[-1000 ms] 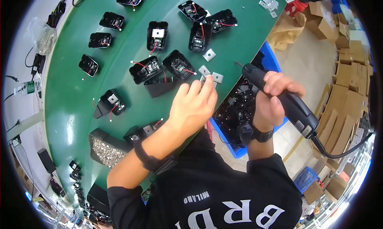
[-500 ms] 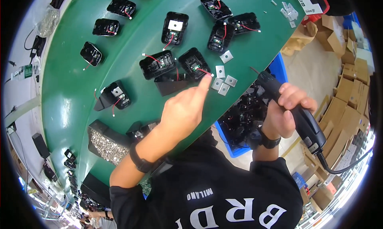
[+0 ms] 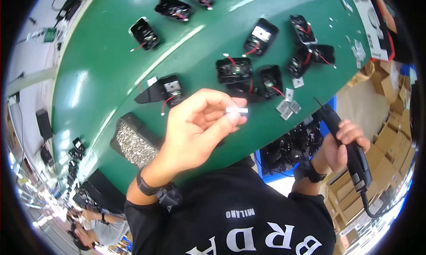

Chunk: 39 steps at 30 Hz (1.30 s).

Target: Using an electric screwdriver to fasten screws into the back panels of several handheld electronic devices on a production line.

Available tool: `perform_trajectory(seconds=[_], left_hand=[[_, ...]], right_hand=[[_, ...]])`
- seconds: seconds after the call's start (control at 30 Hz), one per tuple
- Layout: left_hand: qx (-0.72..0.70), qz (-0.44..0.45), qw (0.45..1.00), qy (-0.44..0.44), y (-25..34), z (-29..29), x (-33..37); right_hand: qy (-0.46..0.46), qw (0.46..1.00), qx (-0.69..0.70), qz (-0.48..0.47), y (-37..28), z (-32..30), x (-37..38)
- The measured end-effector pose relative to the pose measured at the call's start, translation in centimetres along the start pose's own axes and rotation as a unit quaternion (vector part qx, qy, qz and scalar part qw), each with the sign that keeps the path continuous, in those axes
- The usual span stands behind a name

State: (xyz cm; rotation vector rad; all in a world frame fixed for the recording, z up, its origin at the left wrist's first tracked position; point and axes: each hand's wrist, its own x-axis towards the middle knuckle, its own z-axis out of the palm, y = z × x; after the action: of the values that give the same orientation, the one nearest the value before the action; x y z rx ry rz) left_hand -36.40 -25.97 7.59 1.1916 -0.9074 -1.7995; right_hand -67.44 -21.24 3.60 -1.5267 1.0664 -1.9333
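Note:
My left hand (image 3: 195,128) pinches a small metal plate (image 3: 237,110) between thumb and fingers, seen edge-on above the green table. In my right hand (image 3: 345,141) is a black electric screwdriver (image 3: 356,165), its thin bit pointing up and left past the table's edge. Beyond my left hand lie black plastic housings with red wires, among them one housing (image 3: 270,81) and another housing (image 3: 234,70). Several flat metal plates with a hole, such as this plate (image 3: 294,106), lie right of them. A housing with a plate inside (image 3: 172,87) sits left of my fingers.
A black tray of small screws (image 3: 156,138) stands left of my forearm. Below the table's right edge is a blue bin (image 3: 266,166) of black parts. Cardboard boxes (image 3: 386,157) are stacked at the right. Another person (image 3: 104,226) is at lower left.
The view has shifted. My left hand has drawn back from the housing by the plates, and a metal plate now shows between its fingers. My right hand still holds the screwdriver.

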Motion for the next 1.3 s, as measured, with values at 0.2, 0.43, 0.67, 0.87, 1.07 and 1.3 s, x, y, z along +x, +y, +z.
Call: perform_trajectory(seconds=[0.2, 0.43, 0.67, 0.87, 1.07, 1.3], left_hand=[[0.182, 0.073, 0.973, 0.12, 1.6, -6.4, -1.6], [0.127, 0.201, 0.953, 0.187, 1.8, -11.0, 0.5], [0.274, 0.165, 0.921, 0.222, 3.6, -15.6, 4.2], [0.343, 0.15, 0.896, 0.24, 5.1, -16.5, 5.1], [0.465, 0.254, 0.803, 0.273, 5.1, -16.8, 6.1], [0.409, 0.159, 0.855, 0.277, 4.9, -16.5, 6.6]], right_hand=[[-0.024, 1.0, 0.018, 0.0, 0.1, -2.1, 0.4], [-0.081, 0.997, 0.015, 0.001, 0.2, -1.4, 1.8], [-0.122, 0.992, -0.041, -0.011, -1.5, 0.8, 1.2], [-0.125, 0.991, -0.056, -0.01, -2.1, 1.9, 1.0], [-0.108, 0.991, -0.072, 0.001, -2.0, 1.8, 0.9], [-0.11, 0.991, -0.07, 0.006, -1.8, 2.2, 1.5]])
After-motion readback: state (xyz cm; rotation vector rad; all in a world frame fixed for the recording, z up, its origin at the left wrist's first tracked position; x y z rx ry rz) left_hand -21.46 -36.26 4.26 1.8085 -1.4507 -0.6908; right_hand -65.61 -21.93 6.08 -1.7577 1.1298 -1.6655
